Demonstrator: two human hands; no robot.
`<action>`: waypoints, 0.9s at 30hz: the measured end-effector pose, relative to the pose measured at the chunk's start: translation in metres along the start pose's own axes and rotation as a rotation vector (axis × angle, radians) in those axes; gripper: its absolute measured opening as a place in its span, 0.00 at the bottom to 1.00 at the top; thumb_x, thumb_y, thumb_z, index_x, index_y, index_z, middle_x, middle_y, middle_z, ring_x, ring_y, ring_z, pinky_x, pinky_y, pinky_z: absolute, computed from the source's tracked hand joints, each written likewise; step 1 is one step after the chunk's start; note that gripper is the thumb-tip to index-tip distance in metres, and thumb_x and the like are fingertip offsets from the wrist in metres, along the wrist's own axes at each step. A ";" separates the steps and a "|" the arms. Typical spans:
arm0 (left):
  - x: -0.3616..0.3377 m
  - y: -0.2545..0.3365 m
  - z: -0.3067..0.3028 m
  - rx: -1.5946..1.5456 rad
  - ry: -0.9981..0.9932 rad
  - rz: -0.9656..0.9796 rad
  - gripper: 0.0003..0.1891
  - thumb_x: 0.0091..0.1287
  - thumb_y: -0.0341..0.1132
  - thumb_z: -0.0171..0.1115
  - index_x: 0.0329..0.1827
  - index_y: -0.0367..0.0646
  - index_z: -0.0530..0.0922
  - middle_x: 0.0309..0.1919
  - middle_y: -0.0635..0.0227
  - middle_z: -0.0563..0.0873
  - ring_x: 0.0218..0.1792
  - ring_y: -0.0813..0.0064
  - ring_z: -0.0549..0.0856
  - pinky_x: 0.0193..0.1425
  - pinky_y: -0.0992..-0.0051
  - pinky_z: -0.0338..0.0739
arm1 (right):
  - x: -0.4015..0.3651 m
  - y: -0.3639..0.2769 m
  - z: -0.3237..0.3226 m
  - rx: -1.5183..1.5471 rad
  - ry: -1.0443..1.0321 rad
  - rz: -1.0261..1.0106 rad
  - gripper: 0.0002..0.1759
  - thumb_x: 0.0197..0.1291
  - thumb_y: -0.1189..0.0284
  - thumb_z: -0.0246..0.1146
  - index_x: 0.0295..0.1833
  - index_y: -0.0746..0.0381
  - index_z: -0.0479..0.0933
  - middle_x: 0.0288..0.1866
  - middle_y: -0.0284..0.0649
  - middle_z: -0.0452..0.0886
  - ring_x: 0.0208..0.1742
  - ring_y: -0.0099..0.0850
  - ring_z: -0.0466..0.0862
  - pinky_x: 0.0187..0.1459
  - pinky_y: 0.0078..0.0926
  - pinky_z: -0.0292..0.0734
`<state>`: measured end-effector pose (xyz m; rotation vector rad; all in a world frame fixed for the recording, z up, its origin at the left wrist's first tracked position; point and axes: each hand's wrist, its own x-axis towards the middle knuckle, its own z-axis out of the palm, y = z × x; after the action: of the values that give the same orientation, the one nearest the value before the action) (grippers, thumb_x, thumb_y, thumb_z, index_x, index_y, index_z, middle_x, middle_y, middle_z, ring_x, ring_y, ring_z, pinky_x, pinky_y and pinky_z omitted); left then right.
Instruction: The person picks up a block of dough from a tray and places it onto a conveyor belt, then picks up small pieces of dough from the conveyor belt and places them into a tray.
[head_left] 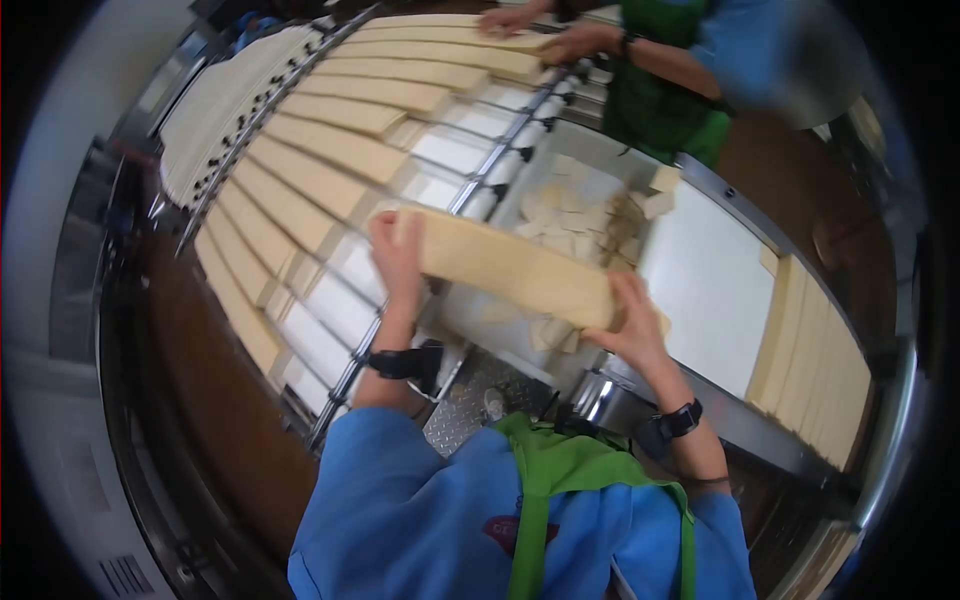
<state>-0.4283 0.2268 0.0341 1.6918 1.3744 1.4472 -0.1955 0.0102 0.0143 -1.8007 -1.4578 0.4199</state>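
I hold a long pale tan slab (510, 268) level between both hands, above the gap between a conveyor and a bin. My left hand (397, 255) grips its left end and my right hand (632, 318) grips its right end. Each wrist wears a black band. The slab looks like the several similar slabs (320, 180) lying in rows on the conveyor (340, 310) at left. Below the slab is a metal bin of broken pale pieces (580, 210).
Another person in a green apron and blue sleeves (665, 90) handles slabs at the conveyor's far end. More slabs are stacked on the white table (710, 280) at right (815, 360). A metal rail (500, 150) runs along the conveyor's edge.
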 end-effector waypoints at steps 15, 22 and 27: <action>0.091 -0.206 -0.284 0.905 -0.576 0.241 0.20 0.60 0.46 0.52 0.33 0.35 0.79 0.30 0.52 0.80 0.40 0.55 0.77 0.46 0.66 0.71 | 0.001 -0.209 0.203 1.047 -0.879 0.540 0.16 0.50 0.81 0.60 0.47 0.69 0.70 0.41 0.36 0.71 0.37 0.26 0.79 0.33 0.20 0.81; 0.106 -0.184 -0.314 1.110 -0.440 0.623 0.17 0.55 0.46 0.56 0.30 0.37 0.77 0.46 0.53 0.74 0.50 0.56 0.70 0.51 0.63 0.66 | 0.009 -0.219 0.225 0.841 -0.836 0.364 0.18 0.47 0.81 0.57 0.48 0.65 0.69 0.39 0.35 0.73 0.34 0.22 0.76 0.31 0.19 0.74; 0.098 -0.175 -0.317 1.121 -0.245 0.336 0.12 0.52 0.36 0.62 0.33 0.36 0.77 0.47 0.53 0.73 0.52 0.54 0.69 0.53 0.63 0.65 | 0.012 -0.214 0.283 0.709 -0.625 0.187 0.20 0.45 0.78 0.57 0.48 0.66 0.70 0.40 0.40 0.74 0.35 0.26 0.77 0.34 0.22 0.74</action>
<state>-0.7940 0.3087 0.0153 2.7504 1.9800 0.4941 -0.5282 0.1323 -0.0111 -1.2611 -1.2745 1.4912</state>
